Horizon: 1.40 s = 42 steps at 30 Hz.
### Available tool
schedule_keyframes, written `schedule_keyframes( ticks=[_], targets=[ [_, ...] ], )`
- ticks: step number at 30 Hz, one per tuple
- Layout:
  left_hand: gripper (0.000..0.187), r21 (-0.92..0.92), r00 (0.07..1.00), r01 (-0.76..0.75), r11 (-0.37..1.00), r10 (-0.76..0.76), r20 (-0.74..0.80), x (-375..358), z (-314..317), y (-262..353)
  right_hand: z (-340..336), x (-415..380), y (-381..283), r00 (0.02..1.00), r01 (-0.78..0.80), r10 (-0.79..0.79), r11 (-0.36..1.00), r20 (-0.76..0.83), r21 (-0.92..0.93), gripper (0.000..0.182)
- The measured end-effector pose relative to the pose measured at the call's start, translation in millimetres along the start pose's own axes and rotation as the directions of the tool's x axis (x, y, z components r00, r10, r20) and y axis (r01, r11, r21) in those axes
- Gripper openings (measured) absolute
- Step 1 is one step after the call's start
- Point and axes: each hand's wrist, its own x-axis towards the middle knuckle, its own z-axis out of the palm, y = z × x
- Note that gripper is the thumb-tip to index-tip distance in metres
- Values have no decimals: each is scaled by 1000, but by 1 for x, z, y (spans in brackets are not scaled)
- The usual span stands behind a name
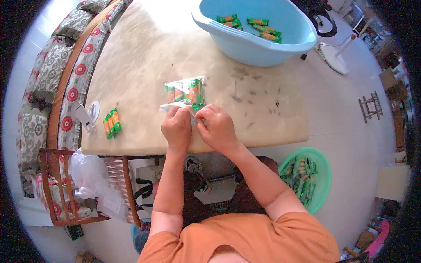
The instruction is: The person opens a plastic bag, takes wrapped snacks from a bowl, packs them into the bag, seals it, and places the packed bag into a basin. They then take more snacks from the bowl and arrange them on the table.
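A clear plastic bag with several green-and-orange wrapped packets inside lies on the table near its front edge. My left hand is closed on the near left part of the bag's opening. Beside it, my right hand pinches the same edge from the right, thumb and fingers together. The two hands are close to each other, and the plastic between them is partly hidden by the fingers. More wrapped packets lie in a small group to the left.
A large blue basin with several packets stands at the table's far right. On the table, a white device lies at the left. A green basin of packets is below right. A wooden chair holds plastic bags.
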Motion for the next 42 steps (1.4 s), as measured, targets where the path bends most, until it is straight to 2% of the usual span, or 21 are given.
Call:
schedule_keyframes(
  ticks=[7, 10, 13, 16, 19, 23, 25, 28, 35, 38, 42],
  targets=[
    [6, -8, 999, -42, 999, 42, -2, -2, -3, 0, -9, 2, -5, 994, -92, 89, 995, 61, 37, 8],
    [9, 12, 997, -75, 997, 75, -13, -4, -5, 1, -11, 7, 1, 1000, -2, 3, 999, -15, 38, 11],
    [12, 12, 997, -74, 997, 75, -33, -10, -7, -1, -11, 10, 13, 968, -232, 244, 958, -52, 169, 15],
    [16, 16, 998, -55, 998, 55, -19, -13, -8, -3, -3, 13, 32, 910, -345, 403, 867, -99, 359, 20],
    [20, 23, 999, -22, 999, 22, 27, -9, -11, 2, 4, 20, 40, 866, -422, 499, 768, -36, 481, 21],
    [25, -45, 985, 87, 995, -79, 154, -4, -13, 8, 8, 24, 33, 928, -351, 373, 866, 9, 357, 27],
    [25, -37, 990, 55, 998, -49, 135, -2, -12, 8, 7, 24, 30, 928, -373, 361, 879, 95, 298, 28],
    [21, -35, 994, 32, 999, -28, 108, 1, -9, 9, 3, 26, 23, 930, -361, 343, 920, 133, 153, 30],
    [6, -91, 995, 84, 992, -79, 57, 0, -2, 6, 4, 26, 25, 939, -331, 316, 937, 134, 110, 35],
    [3, -139, 985, 157, 978, -144, 99, 0, -3, 6, 2, 27, 20, 940, -329, 317, 940, 125, 94, 36],
    [3, -269, 979, 194, 944, -169, 112, 5, -3, 6, 3, 27, 23, 944, -318, 304, 941, 124, 112, 36]
  ],
)
